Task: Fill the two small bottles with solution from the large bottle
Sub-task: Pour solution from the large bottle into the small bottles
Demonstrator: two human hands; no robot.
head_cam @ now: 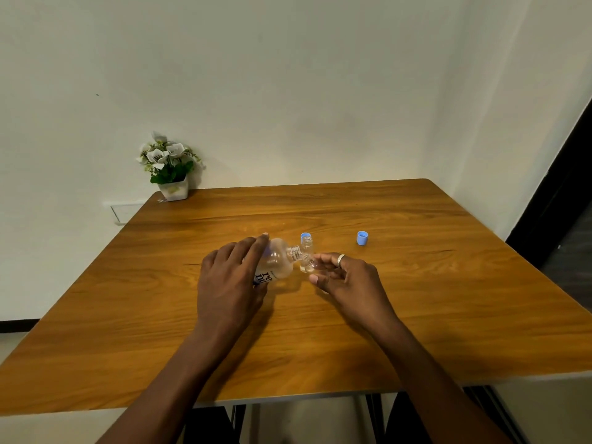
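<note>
So this is mid-pour: the left hand [229, 283] is wrapped over the big clear plastic bottle with the dark-lettered label [276, 262], tipping it nearly sideways so its threaded neck points right, into the mouth of a small clear bottle [308, 262]. The right hand [347, 280] pinches that little bottle between thumb and fingertips, angled up toward the big bottle's neck, I'd guess so the two openings line up and nothing dribbles onto the brown wooden surface [416, 299]. Looks like there's a bit of liquid in the small one already, but it's too tiny to say how full. The second small clear bottle [307, 243] stands upright just behind them, uncapped, close enough to swap in next, and it looks empty from here. One small light-blue cap [306, 235] sits right behind it, another larger blue cap [362, 238] is parked off to the right, well clear of the pouring. A white pot of white flowers [169, 169] sits in the far left corner, out of the way. Main risk imo is overshooting, since that opening is tiny.
</note>
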